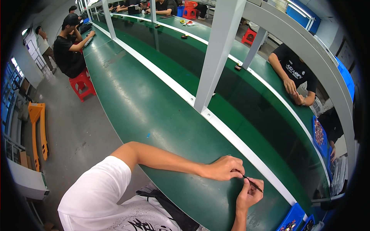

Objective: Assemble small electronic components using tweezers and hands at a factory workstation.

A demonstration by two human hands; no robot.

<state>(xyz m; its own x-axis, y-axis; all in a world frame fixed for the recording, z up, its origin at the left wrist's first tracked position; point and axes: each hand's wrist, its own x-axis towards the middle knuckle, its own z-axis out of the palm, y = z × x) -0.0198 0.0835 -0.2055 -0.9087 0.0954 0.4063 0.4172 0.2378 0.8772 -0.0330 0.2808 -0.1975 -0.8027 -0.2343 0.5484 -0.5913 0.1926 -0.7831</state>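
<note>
Over the green worktop (165,127), my left hand (222,168) and my right hand (248,195) meet near the white rail. A thin black pointed tool (257,186) lies slantwise in the closed fingers of my right hand, one end sticking out to the right. Its other end reaches the fingertips of my left hand. Those left fingers are curled into a pinch, and whatever they hold is too small or hidden to make out.
A blue bin (291,219) of small parts stands at lower right. A grey post (219,54) rises beyond my hands, beside the dark green conveyor belt (254,127). Across it a person (295,73) sits working near another blue bin (319,133). An orange pallet jack (37,127) stands left.
</note>
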